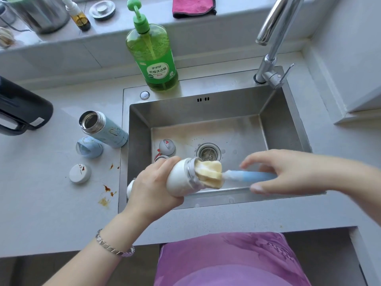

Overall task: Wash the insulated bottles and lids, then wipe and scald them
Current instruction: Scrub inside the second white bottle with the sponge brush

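My left hand [153,182] grips a white insulated bottle [179,180], held sideways over the front of the steel sink [206,112], mouth to the right. My right hand [274,172] holds the blue handle of a sponge brush [243,176]; its soapy yellow sponge head [210,174] sits at the bottle's mouth. A grey lid [167,146] lies on the sink floor near the drain [208,152]. On the counter to the left stand an open light-blue bottle [103,129], its blue cap [89,147] and a small white lid [80,173].
A green dish-soap pump bottle [155,58] stands behind the sink. The tap [272,40] rises at the back right. A dark kettle [20,109] sits at the left edge. Brown stains [106,195] mark the counter. A pink cloth [193,6] lies on the sill.
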Demonstrator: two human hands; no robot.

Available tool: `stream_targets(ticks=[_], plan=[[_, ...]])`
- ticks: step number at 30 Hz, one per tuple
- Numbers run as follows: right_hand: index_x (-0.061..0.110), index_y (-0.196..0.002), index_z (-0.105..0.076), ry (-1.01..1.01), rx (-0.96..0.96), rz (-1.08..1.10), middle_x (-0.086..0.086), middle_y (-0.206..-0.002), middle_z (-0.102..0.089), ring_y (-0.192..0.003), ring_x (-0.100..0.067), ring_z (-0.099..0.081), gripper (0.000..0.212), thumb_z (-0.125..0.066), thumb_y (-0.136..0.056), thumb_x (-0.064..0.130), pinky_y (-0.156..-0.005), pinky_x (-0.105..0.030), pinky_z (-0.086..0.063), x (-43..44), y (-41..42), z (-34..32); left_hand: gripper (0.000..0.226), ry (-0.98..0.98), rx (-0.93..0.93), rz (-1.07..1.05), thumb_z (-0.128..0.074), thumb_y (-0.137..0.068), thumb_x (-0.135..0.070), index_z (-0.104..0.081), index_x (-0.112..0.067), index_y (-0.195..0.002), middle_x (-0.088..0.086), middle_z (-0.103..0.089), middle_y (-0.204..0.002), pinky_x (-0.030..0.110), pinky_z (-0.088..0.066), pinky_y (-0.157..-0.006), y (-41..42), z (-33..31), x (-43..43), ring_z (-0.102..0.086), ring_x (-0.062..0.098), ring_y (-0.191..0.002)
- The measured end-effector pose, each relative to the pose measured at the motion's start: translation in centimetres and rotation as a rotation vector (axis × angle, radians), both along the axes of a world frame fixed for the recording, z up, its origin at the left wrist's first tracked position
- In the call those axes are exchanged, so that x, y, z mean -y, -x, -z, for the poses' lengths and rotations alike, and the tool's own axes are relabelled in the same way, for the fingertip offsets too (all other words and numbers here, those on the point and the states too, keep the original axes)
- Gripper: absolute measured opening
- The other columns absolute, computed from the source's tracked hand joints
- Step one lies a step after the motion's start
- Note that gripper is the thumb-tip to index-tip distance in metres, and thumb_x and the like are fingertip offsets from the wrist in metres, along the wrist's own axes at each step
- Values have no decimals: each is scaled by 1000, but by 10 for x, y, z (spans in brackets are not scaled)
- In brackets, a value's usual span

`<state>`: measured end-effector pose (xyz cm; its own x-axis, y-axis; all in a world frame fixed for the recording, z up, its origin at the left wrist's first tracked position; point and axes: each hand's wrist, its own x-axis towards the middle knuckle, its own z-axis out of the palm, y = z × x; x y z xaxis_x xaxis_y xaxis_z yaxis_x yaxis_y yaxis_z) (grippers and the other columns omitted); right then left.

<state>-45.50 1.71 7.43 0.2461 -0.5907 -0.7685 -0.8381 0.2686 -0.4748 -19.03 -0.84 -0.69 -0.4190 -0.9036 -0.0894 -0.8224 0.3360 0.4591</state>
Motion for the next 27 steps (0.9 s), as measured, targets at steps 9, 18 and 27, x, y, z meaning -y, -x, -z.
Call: stream_targets(ticks=[9, 18, 27], plan=[[3, -83, -68, 295, 524, 817, 1, -51, -55, -39, -7, -44, 22, -49, -94, 10, -40, -15, -35, -8, -8, 19, 64, -155, -101, -80, -66, -49, -31, -53, -38, -111, -9, -59, -97, 33, -46, -68, 16, 17, -18, -56, 21, -87], [7, -68, -67, 475, 645, 1166, -4, -50, -55, -37, -8, -43, 25, -55, -90, 5, -38, -15, -33, -9, -48, 30, 71, -198, -300, -142, -78, -52, -14, -50, -43, -111, -13, -59, -100, 35, -48, -78, 31, 18, -12, -55, 14, -92], [1, -74, -65, 262, 731, 1354, -12, -51, -57, -36, -10, -52, 22, -52, -91, 3, -40, -18, -45, -11, -56, 27, 64, -1, -230, -26, -73, -47, -24, -52, -32, -107, -7, -60, -90, 35, -47, -67, 31, 23, -5, -51, 14, -81]])
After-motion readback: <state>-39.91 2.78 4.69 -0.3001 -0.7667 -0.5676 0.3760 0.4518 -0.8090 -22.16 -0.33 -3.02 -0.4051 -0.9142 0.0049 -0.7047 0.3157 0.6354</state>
